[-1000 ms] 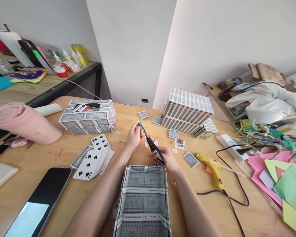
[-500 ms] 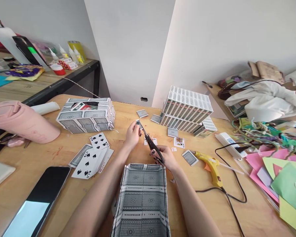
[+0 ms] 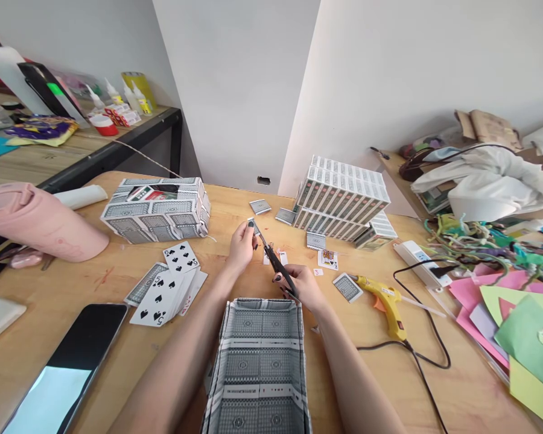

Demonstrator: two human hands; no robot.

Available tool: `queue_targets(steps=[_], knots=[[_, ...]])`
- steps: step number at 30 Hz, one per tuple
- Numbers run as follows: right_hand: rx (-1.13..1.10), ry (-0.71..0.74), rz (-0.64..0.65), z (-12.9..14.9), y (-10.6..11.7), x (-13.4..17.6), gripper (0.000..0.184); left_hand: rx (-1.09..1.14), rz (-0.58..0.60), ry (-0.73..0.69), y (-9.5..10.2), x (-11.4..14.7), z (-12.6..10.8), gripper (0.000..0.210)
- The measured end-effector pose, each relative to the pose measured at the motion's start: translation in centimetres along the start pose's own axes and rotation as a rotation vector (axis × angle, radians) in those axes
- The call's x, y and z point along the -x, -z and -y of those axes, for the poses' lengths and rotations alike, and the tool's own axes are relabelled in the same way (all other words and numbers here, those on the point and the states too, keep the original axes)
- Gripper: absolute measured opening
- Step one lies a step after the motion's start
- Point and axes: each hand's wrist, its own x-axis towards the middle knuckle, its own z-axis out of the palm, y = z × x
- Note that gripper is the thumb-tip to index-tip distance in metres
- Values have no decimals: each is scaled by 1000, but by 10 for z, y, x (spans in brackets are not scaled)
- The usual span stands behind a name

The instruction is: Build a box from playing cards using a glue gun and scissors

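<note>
My right hand grips black-handled scissors, their blades pointing up and left toward my left hand. Pinched in my left hand is a small playing card, mostly covered by the fingers; the scissor tips are at it. Below my hands stands a long open box made of playing cards, between my forearms. Loose cards lie past the scissors, among them a king card and a small cut piece marked 3.
A card-covered box and a fanned card pile lie left, with a phone and pink tumbler. Stacked card packs stand behind. Right are a yellow glue gun with cord, a power strip and coloured paper.
The whole view has shifted very slightly. My hands keep nearly the same pose, with the scissor tips still at the card in my left hand.
</note>
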Motion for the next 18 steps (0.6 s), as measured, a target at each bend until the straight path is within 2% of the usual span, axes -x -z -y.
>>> queue_targets(steps=[5, 10, 18], knots=[[1, 47, 99, 1, 3, 1, 41, 32, 10, 7, -2, 1, 0, 29], [-104, 76, 213, 2, 5, 2, 50, 27, 72, 4, -4, 5, 0, 27], [-183, 36, 133, 2, 2, -1, 45, -6, 191, 22, -4, 11, -3, 22]])
